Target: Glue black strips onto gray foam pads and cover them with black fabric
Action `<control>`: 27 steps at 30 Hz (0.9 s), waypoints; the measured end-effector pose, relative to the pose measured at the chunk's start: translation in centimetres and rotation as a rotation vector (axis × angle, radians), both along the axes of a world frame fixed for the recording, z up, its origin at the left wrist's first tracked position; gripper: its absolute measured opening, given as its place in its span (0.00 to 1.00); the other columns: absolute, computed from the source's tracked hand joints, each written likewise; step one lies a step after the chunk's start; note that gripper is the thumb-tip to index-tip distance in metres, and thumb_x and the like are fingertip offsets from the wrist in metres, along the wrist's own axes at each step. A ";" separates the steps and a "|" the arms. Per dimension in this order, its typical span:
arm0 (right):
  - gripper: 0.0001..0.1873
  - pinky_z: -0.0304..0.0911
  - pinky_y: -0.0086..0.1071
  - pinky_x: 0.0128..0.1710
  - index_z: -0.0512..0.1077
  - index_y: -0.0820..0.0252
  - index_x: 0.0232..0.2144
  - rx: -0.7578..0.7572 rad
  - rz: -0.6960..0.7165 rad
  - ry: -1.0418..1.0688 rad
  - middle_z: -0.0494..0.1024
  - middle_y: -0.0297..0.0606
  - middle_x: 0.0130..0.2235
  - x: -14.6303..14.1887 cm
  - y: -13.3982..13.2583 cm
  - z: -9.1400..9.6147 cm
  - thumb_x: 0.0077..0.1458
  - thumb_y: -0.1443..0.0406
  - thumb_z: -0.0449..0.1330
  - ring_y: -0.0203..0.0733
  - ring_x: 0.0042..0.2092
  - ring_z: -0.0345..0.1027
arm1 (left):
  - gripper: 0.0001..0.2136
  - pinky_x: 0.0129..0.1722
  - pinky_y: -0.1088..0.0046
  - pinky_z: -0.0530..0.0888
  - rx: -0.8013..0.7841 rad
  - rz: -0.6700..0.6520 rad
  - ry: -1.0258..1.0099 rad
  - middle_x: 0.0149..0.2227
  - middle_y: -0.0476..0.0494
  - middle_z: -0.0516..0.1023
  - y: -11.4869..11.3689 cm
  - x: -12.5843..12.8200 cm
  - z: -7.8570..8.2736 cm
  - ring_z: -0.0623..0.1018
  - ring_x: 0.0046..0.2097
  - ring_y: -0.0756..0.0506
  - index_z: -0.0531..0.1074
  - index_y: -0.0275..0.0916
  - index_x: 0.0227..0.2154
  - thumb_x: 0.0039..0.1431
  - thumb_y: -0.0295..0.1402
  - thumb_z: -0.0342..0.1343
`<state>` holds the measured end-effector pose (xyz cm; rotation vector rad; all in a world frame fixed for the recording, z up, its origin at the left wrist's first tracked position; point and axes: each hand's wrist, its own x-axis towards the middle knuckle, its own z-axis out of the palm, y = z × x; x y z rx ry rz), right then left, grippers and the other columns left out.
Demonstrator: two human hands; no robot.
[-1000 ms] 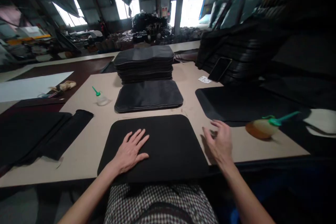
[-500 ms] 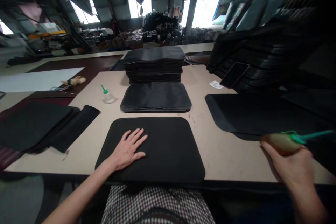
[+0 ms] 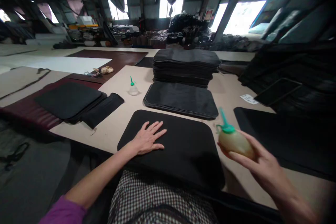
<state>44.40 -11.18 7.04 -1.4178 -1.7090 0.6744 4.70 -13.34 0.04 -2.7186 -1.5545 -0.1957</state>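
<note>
A black rounded-corner panel lies flat at the table's front edge. My left hand rests on its left part with fingers spread, palm down. Raised above the table, to the right of the panel, my right hand grips a squeeze bottle of amber liquid. The bottle's green nozzle points up and slightly left. Just behind the panel is a low pile of similar black panels. A second, clear squeeze bottle with a green nozzle stands to the left of that pile.
A tall stack of black panels stands farther back. More black pieces lie at left, and a large black sheet covers the right side. A phone leans near a white label. Scissors and a cloth lie at back left.
My right hand has brought the squeeze bottle leftward from the far right, and its nozzle has turned from pointing right to pointing up. The view has swung left; my left hand stays on the panel.
</note>
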 end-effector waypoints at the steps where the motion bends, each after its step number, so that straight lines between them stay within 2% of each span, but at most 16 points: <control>1: 0.38 0.75 0.45 0.50 0.74 0.46 0.54 -0.038 0.092 0.000 0.79 0.41 0.53 -2.5 0.3 0.6 0.41 0.45 0.71 0.58 0.50 0.76 | 0.35 0.70 0.49 0.48 0.028 0.013 -0.012 0.75 0.39 0.47 -0.4 0.2 0.0 0.52 0.74 0.38 0.54 0.50 0.70 0.66 0.60 0.39; 4: 0.41 0.74 0.42 0.49 0.67 0.52 0.58 -0.101 0.255 0.157 0.76 0.43 0.56 -9.6 1.1 1.3 0.43 0.48 0.72 0.55 0.52 0.75 | 0.34 0.70 0.50 0.49 0.041 0.015 -0.073 0.73 0.38 0.53 -2.2 0.8 -0.1 0.54 0.73 0.39 0.55 0.48 0.70 0.67 0.59 0.38; 7: 0.34 0.73 0.40 0.49 0.67 0.53 0.54 -0.134 0.367 0.213 0.77 0.42 0.52 -15.5 1.6 0.5 0.48 0.48 0.69 0.52 0.51 0.75 | 0.34 0.70 0.51 0.49 0.013 0.016 -0.144 0.71 0.35 0.60 -3.9 1.3 -0.6 0.58 0.72 0.39 0.57 0.45 0.70 0.68 0.59 0.39; 9: 0.30 0.72 0.40 0.49 0.66 0.53 0.53 -0.162 0.460 0.169 0.78 0.40 0.50 -18.5 1.6 -0.5 0.53 0.48 0.65 0.51 0.50 0.74 | 0.34 0.70 0.51 0.51 -0.017 0.043 -0.182 0.69 0.36 0.63 -4.4 1.5 -1.0 0.61 0.70 0.38 0.57 0.46 0.69 0.68 0.59 0.40; 12: 0.29 0.72 0.41 0.47 0.64 0.52 0.55 -0.207 0.594 0.075 0.77 0.39 0.48 -21.7 1.4 -1.8 0.56 0.47 0.63 0.49 0.47 0.75 | 0.34 0.68 0.54 0.59 -0.104 0.089 -0.218 0.69 0.38 0.63 -4.5 1.6 -1.3 0.64 0.68 0.37 0.56 0.46 0.70 0.68 0.58 0.41; 14: 0.31 0.72 0.41 0.46 0.63 0.52 0.55 -0.217 0.662 0.019 0.77 0.39 0.48 -23.3 1.1 -2.3 0.55 0.47 0.65 0.49 0.46 0.75 | 0.36 0.68 0.58 0.60 -0.102 0.115 -0.251 0.70 0.38 0.60 -4.5 1.6 -1.3 0.61 0.70 0.37 0.53 0.42 0.71 0.67 0.57 0.45; 17: 0.34 0.73 0.41 0.45 0.63 0.52 0.56 -0.177 0.740 -0.049 0.77 0.40 0.47 -24.9 0.7 -2.5 0.53 0.48 0.68 0.49 0.45 0.75 | 0.37 0.71 0.60 0.56 -0.066 0.140 -0.291 0.72 0.38 0.57 -4.5 1.7 -1.5 0.55 0.72 0.36 0.52 0.38 0.71 0.66 0.54 0.49; 23: 0.29 0.72 0.43 0.49 0.65 0.53 0.55 0.120 0.849 -0.150 0.75 0.43 0.51 -26.5 0.3 -2.4 0.57 0.51 0.67 0.51 0.50 0.73 | 0.26 0.71 0.57 0.57 -0.150 0.090 -0.216 0.70 0.41 0.61 -4.6 1.8 -1.9 0.58 0.71 0.36 0.62 0.38 0.66 0.69 0.43 0.49; 27: 0.26 0.72 0.41 0.46 0.65 0.53 0.56 0.246 0.913 -0.144 0.75 0.43 0.48 -27.1 0.9 -2.2 0.59 0.54 0.65 0.49 0.47 0.72 | 0.27 0.71 0.59 0.57 -0.094 0.077 -0.262 0.69 0.42 0.63 -4.6 1.5 -1.3 0.61 0.70 0.37 0.62 0.39 0.66 0.69 0.45 0.47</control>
